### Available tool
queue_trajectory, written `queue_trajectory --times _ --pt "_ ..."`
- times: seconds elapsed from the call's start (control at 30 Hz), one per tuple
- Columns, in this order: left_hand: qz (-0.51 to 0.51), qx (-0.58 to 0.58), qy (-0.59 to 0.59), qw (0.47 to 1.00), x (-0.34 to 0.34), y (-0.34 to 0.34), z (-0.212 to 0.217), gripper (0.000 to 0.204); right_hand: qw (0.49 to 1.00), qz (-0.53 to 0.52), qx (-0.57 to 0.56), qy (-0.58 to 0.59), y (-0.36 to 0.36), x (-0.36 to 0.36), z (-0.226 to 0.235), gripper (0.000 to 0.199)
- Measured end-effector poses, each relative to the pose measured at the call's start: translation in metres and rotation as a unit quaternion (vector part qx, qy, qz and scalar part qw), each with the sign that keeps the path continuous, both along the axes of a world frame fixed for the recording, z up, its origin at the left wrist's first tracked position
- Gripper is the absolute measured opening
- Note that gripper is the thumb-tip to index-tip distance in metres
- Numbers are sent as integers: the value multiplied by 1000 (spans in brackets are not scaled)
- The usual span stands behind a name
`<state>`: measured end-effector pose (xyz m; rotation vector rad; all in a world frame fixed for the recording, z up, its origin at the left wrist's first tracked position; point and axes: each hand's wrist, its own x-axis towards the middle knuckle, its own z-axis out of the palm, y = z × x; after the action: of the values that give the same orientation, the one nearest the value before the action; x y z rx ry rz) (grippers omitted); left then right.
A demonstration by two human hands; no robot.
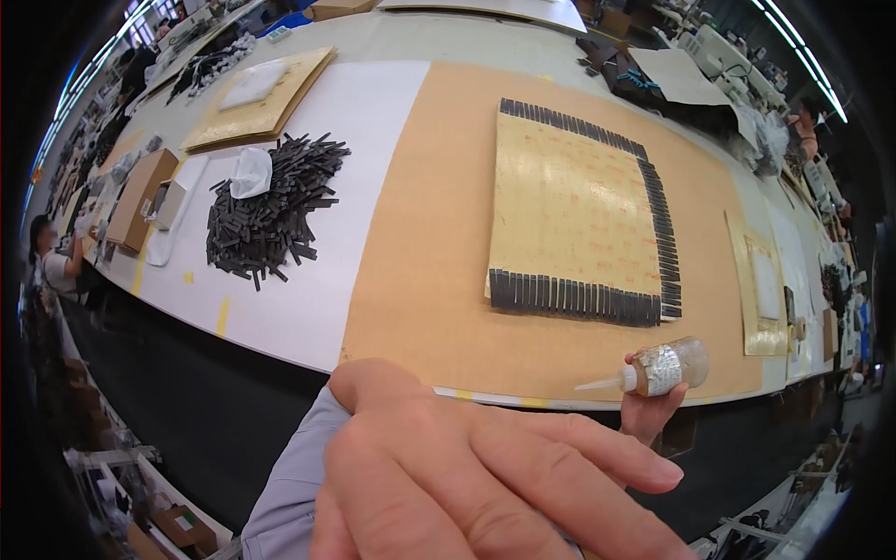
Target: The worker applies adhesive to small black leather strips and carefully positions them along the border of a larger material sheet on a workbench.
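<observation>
My left hand (439, 467), large and close to the camera, shows its back, with the fingers stretched toward the lower right and nothing visible in them. Further right, my right hand (646, 415) grips a clear squeeze bottle (663, 367) just above the table's front edge. The bottle lies tilted sideways, its long pointed nozzle toward the left and a silvery label round its body. Beyond it lies a yellowish board (574, 205) with black strips (574, 301) set side by side along its far, right and near edges.
Left of the board a heap of loose black strips (266, 219) lies with a crumpled white piece (251, 173) on top. Further boards (280, 103) and a cardboard box (140, 201) stand around it. At the far left a person (58, 261) works at the table.
</observation>
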<state>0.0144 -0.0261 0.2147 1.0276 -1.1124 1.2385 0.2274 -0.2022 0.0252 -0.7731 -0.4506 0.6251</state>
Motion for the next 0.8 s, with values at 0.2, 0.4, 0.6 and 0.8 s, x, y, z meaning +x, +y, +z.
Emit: queue_trajectory --times 0.2,0.4,0.6,0.8 --pt "-67 -74 149 984 -29 2 -6 35 1000 4 11 -19 1 -3 9 71" --pt "-24 -45 49 998 -1 0 -1 42 999 0 18 -28 -6 0 11 69" --pt "-9 -61 353 934 -16 14 -1 42 1000 13 2 -12 -9 2 3 68" --pt "204 15 476 855 -10 -16 25 35 999 -18 39 -4 6 3 6 67"
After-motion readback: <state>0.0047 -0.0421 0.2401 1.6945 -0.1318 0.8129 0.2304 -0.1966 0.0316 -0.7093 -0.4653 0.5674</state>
